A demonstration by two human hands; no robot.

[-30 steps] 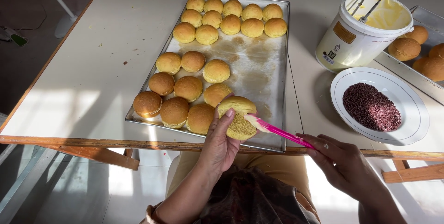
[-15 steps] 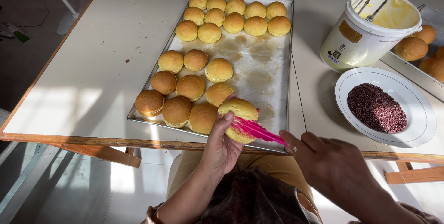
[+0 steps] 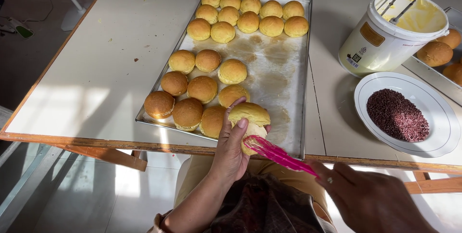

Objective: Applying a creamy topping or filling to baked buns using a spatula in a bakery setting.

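My left hand (image 3: 230, 153) holds a split golden bun (image 3: 250, 117) open over the near edge of a metal baking tray (image 3: 288, 88). My right hand (image 3: 370, 199) grips a pink spatula (image 3: 276, 152), whose tip touches the bun's cut face. Several whole buns (image 3: 202, 88) lie in rows on the tray's left and far parts.
A white tub of yellow spread (image 3: 392, 31) with utensils in it stands at the right. In front of it sits a white plate (image 3: 442, 117) of chocolate sprinkles (image 3: 397, 115). A second tray with darker buns (image 3: 435, 52) is at the far right. The wooden table edge (image 3: 72, 139) runs near me.
My right hand has moved left and closer, bringing the spatula's tip from beside the bun onto its cut face. The bun stays in my left hand.
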